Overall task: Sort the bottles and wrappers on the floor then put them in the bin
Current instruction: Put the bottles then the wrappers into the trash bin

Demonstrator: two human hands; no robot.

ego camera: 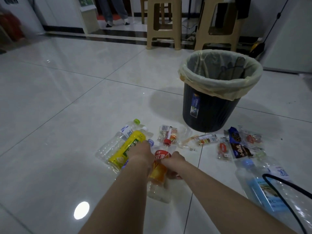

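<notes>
Several empty bottles lie together on the tiled floor: a clear one with a green cap (118, 135), a yellow-labelled one (125, 149) and a red-capped one with a red and orange label (160, 168). My left hand (141, 150) rests on the yellow-labelled bottle and a blue-capped bottle beside it; its grip is hidden. My right hand (172, 163) is closed on the red-labelled bottle's right side. Snack wrappers (236, 146) are spread to the right. A large blue-labelled bottle (263, 184) lies at the right. The black bin (209, 107) with a pale liner stands behind.
Two beige plastic stools (164, 22) stand behind the bin. A black cable (283, 200) crosses the large bottle at the lower right. A person's legs (114, 12) are at the far doorway. A clear wrapper (168, 134) lies just beyond the bottles.
</notes>
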